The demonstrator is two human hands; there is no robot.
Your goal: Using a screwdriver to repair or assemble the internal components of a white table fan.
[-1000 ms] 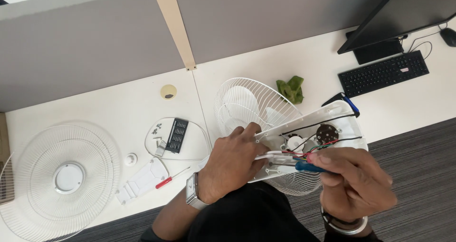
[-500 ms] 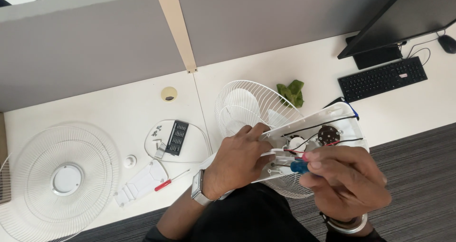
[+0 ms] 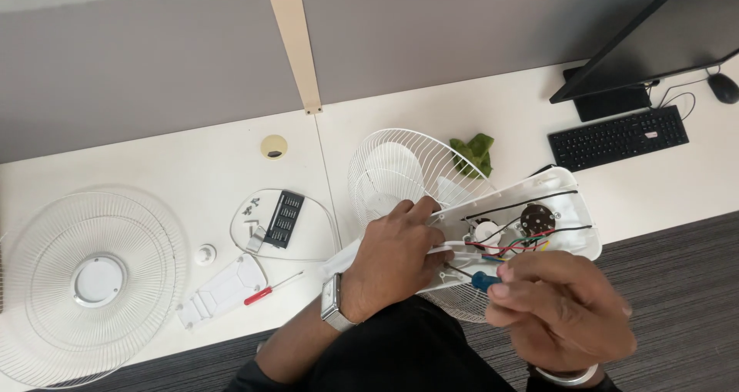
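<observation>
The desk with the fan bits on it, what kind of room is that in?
Most likely an office. The long white desk has a grey divider wall behind it, and a monitor with a black keyboard and mouse sits on the desk.

Your right hand (image 3: 558, 311) now sits a little lower and nearer to you than a second ago, with its fingers bunched tighter round the blue-handled screwdriver (image 3: 485, 280), so less of the handle shows. Your left hand (image 3: 396, 257) reaches slightly further over the open white fan base (image 3: 539, 207), fingertips at its edge. The base itself is tilted a touch more.
</observation>
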